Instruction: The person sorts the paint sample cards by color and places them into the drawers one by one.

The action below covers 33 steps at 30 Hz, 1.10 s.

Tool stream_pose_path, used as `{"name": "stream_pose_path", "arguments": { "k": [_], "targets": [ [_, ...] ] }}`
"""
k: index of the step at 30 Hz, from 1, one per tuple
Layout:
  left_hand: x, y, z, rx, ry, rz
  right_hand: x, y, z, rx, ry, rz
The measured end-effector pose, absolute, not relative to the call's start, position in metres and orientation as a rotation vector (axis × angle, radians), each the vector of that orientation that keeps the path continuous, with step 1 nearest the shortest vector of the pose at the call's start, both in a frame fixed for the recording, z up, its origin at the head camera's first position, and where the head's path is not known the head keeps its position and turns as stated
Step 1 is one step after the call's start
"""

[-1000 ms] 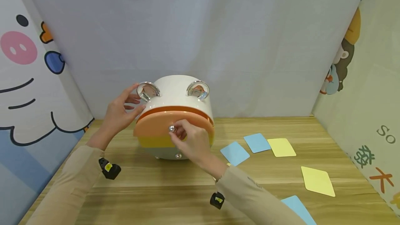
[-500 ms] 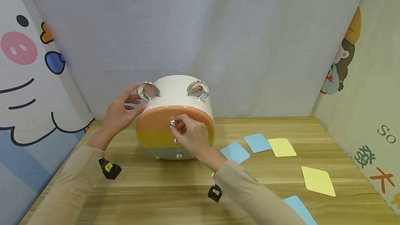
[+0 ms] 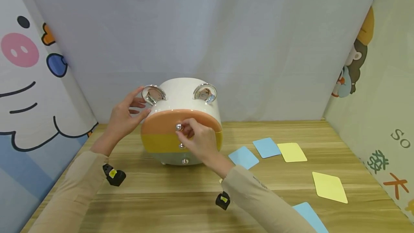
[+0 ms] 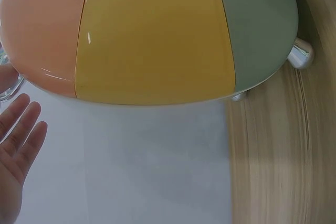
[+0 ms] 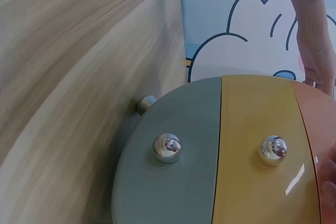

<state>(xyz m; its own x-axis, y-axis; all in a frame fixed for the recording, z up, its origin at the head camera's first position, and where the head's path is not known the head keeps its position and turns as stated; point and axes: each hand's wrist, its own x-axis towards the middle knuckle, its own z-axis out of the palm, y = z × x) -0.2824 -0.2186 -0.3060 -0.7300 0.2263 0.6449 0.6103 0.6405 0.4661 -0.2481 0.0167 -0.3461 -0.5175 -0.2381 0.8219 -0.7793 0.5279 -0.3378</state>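
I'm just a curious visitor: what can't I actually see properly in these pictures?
Inside of the white drawer chest: head view, hidden by its closed drawers.
Lettering on the right sleeve: head view, too small to read.
Nearest blue note: head view, partly covered by that sleeve and cut off by the bottom edge.
Right hand: right wrist view, mostly cut off by the right edge.

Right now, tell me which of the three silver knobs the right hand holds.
The top knob, on the orange band; the right hand pinches it. The middle knob, on yellow, and bottom knob, on grey-green, are untouched.
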Motion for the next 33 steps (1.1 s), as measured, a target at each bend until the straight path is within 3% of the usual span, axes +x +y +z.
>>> {"name": "stream_pose_path", "arguments": {
  "k": [20,33],
  "targets": [
    [-0.284,-0.219,-0.309,-0.638,-2.324,-0.926,-0.235,0.019,-0.400,0.785,-2.131,0.882],
    [-0.284,-0.218,-0.310,-0.618,-2.321,-0.934,-0.243,0.009,-0.412,0.743,-2.041,0.775]
  ]
}}
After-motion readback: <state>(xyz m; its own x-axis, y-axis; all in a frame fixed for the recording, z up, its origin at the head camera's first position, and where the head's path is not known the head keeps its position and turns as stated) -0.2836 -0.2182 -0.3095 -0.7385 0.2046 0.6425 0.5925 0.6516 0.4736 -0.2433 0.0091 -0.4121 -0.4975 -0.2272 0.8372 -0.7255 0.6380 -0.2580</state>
